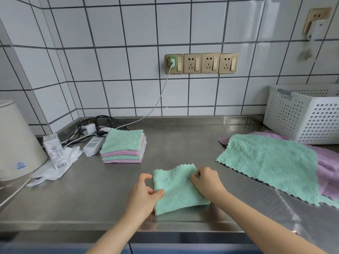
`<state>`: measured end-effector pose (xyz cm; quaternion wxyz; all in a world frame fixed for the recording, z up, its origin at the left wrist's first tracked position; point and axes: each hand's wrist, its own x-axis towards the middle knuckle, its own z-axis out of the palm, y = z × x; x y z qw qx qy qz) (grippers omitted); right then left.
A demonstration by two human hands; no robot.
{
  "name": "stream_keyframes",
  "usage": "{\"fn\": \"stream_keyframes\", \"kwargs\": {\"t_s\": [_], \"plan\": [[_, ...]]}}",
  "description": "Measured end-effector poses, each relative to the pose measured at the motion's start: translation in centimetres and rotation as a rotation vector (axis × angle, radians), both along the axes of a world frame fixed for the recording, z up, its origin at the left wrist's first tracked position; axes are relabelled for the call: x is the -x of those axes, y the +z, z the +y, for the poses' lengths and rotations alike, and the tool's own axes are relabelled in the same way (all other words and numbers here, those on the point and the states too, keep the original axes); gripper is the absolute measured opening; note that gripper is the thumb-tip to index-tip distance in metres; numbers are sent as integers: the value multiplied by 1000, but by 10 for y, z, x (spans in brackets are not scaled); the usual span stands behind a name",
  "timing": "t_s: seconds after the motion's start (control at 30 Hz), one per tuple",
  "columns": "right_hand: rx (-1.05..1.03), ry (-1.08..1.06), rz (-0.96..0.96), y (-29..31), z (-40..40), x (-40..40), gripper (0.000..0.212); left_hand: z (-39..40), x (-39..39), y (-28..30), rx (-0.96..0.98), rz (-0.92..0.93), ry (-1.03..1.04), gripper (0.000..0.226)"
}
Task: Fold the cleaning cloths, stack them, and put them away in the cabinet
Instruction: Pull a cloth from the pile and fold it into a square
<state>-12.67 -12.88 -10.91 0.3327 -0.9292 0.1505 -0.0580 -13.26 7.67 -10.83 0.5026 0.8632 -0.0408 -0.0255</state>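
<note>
Steel counter (183, 143): brushed metal worktop, head view looking down at it, everything sits on this.
Folded cloth (178, 189): green, folded into a small square, lying flat near the front edge right between the two hands.
Left hand (145, 191): pinching the cloth's left edge, thumb on top, fingers curled round the side.
Right hand (205, 180): fingers curled, pinching the cloth's upper right corner.
Stack (123, 146): folded cloths already piled up back left, green and pink layers alternating, green one on top, well apart from the hands.
Unfolded green cloth (267, 162): spread flat on the right, lying on top of an unfolded pink cloth (328, 173) that pokes out behind and beside it.
Basket (302, 118): white perforated plastic, back right corner, touching the pink cloth's far edge.
Power strip (93, 145): white, just left of the stack, with a tangle of cables behind it.
Small carton (55, 151): upright on the left, on crumpled white plastic.
Wall sockets (201, 63): gold row of four on the tiled wall, leftmost has a charger plugged in.
</note>
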Motion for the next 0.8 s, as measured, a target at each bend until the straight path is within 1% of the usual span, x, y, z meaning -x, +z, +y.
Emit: {"fn": "stream_keyframes", "kwargs": {"t_s": [0.07, 0.1, 0.13, 0.2, 0.27, 0.3, 0.37, 0.43, 0.5, 0.57, 0.67, 0.77, 0.8], "plan": [[-24, -5, 7, 1, -3, 0, 13, -2, 1, -1, -87, -106, -26, 62], [-51, -7, 7, 1, -3, 0, 12, -3, 1, 0, -129, -131, -66, 66], [-80, -5, 0, 1, -3, 0, 18, -4, -1, 1, -171, -136, -111, 68], [-81, 17, -38, 1, -1, 1, 29, -7, -7, 3, -317, -118, -208, 64], [39, 86, -63, -1, 5, 2, 40, -10, -13, 7, -485, -105, -252, 54], [135, 128, -58, -3, 7, 2, 41, -12, -13, 9, -549, -106, -252, 51], [298, 157, -35, -5, 10, 0, 36, -17, -12, 10, -648, -113, -230, 50], [388, 140, -3, -5, 11, -2, 35, -20, -9, 9, -718, -144, -181, 50], [462, 129, 35, -5, 12, -2, 40, -21, -8, 6, -728, -174, -136, 43], [575, 124, 54, -3, 12, -1, 48, -20, -7, 5, -691, -191, -112, 39], [737, 136, 30, -4, 10, 7, 54, -15, -3, 4, -640, -207, -72, 37], [743, 133, -13, -6, 8, 13, 47, -8, 0, 4, -550, -202, -47, 46], [740, 134, -13, -6, 8, 14, 46, -7, -1, 5, -461, -159, -57, 52]]}}
